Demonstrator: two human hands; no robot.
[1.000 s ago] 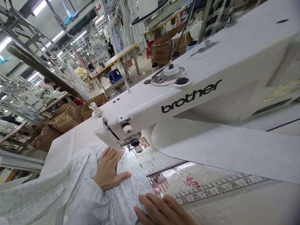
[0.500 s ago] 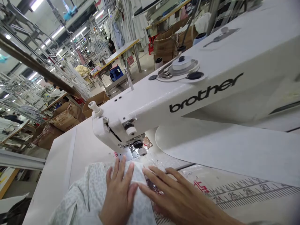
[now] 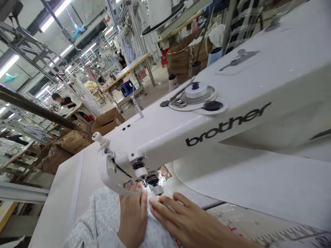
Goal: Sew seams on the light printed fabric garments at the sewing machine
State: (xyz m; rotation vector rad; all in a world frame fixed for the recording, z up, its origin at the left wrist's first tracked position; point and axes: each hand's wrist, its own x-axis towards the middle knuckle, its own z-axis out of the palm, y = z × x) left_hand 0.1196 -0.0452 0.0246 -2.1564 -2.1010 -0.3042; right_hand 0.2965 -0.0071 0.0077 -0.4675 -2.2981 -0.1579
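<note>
A white Brother sewing machine [image 3: 165, 137] fills the middle of the view, its arm running up to the right. Under its head lies a pale cloth with a faint grey-green print [image 3: 103, 213]. My left hand [image 3: 132, 217] rests flat on that cloth, just below the machine's faceplate. My right hand [image 3: 186, 220] lies beside it, fingers pointing toward the presser foot area [image 3: 152, 186]. Neither hand grips a fold. The needle and foot are hidden behind the machine head and my fingers.
A white table top [image 3: 59, 193] extends left of the cloth, and a printed measuring scale [image 3: 289, 236] runs along the right. Behind stand cardboard boxes [image 3: 107, 121], thread cones [image 3: 214, 57], a blue crate [image 3: 127, 88] and a co-worker [image 3: 63, 101] at a distant table.
Both hands have moved up toward the machine head and closer to the foot. Less cloth shows beneath them, and the whole view has shifted and tilted slightly.
</note>
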